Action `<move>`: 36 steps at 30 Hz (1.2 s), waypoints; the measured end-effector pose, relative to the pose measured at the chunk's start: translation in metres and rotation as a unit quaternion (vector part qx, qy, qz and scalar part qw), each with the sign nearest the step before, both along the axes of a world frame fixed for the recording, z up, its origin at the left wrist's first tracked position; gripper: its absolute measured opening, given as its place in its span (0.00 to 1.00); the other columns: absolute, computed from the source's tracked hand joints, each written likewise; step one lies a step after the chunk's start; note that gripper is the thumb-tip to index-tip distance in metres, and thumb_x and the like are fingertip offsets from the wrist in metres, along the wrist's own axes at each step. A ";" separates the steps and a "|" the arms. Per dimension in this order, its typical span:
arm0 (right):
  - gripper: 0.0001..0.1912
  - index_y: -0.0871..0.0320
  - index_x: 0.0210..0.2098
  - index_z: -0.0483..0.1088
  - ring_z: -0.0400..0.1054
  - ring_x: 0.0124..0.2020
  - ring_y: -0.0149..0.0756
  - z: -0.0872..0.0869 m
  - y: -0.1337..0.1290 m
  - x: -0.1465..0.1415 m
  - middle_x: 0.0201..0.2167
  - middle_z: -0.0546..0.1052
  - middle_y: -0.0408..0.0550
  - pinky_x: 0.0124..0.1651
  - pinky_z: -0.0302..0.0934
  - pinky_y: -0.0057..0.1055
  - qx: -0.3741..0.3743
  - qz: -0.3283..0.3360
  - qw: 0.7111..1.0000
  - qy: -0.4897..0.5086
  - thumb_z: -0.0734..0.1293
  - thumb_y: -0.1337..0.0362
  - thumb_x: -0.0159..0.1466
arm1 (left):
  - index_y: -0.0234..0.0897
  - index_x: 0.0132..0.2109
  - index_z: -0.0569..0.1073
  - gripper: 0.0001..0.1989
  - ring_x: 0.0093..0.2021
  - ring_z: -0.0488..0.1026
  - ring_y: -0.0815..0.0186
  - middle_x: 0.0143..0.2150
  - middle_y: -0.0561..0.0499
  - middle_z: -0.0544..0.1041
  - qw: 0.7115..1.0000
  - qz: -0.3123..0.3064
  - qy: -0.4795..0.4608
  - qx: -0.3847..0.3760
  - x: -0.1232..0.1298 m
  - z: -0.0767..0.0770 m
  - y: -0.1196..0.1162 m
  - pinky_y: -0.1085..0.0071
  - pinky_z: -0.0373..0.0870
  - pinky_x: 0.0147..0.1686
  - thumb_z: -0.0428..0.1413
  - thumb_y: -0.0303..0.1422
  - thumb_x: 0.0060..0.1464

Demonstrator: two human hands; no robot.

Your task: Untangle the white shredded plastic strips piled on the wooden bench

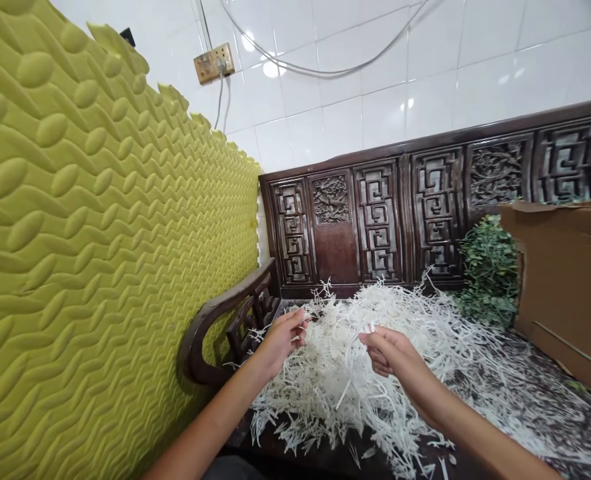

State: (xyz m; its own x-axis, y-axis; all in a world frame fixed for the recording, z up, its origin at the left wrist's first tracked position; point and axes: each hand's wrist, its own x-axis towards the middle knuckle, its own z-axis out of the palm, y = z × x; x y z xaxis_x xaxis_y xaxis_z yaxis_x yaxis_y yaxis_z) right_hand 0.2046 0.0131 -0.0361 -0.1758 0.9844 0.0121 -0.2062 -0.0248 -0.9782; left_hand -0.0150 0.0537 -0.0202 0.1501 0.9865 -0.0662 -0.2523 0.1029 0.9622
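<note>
Over a tangled heap of white shredded strips (pixel 325 393), left hand (pixel 280 340) and right hand (pixel 393 353) just apart, each pinching strands.

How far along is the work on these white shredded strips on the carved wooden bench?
Done, seemingly: thin scattered strips lie spread out to the right. In hand: the left hand and right hand pull strands from the heap. Left: a thick white heap stands against the carved backrest.

A carved wooden bench (pixel 333 247) carries white paper shreds (pixel 345 380) and cardboard (pixel 568 293).
</note>
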 end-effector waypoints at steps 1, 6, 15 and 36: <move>0.19 0.56 0.24 0.56 0.41 0.18 0.23 0.001 -0.001 0.000 0.16 0.52 0.33 0.23 0.37 0.28 0.003 0.003 1.000 -0.003 0.68 0.52 0.57 | 0.33 0.35 0.70 0.18 0.25 0.62 0.76 0.31 0.54 0.67 1.000 0.000 0.002 0.003 0.000 0.001 -0.001 0.77 0.61 0.26 0.65 0.42 0.45; 0.20 0.55 0.22 0.54 0.40 0.18 0.24 0.004 -0.004 -0.001 0.16 0.51 0.33 0.24 0.36 0.29 0.018 0.006 1.000 -0.018 0.68 0.52 0.57 | 0.33 0.35 0.69 0.19 0.25 0.62 0.76 0.31 0.54 0.66 1.000 -0.008 0.016 0.015 0.000 0.001 -0.002 0.77 0.61 0.26 0.65 0.41 0.43; 0.19 0.56 0.25 0.54 0.42 0.20 0.25 0.009 -0.013 0.002 0.21 0.54 0.35 0.25 0.39 0.28 0.041 0.031 0.996 -0.073 0.64 0.52 0.62 | 0.34 0.40 0.69 0.19 0.27 0.63 0.75 0.34 0.53 0.69 0.997 -0.033 0.062 0.031 0.003 0.004 -0.005 0.76 0.61 0.29 0.65 0.37 0.43; 0.19 0.56 0.24 0.56 0.43 0.19 0.26 0.002 -0.007 0.001 0.19 0.52 0.35 0.23 0.38 0.28 0.072 0.082 0.985 -0.132 0.65 0.50 0.61 | 0.35 0.36 0.71 0.15 0.29 0.66 0.73 0.35 0.51 0.72 0.995 -0.053 0.072 0.042 0.003 0.006 -0.010 0.74 0.61 0.32 0.62 0.42 0.47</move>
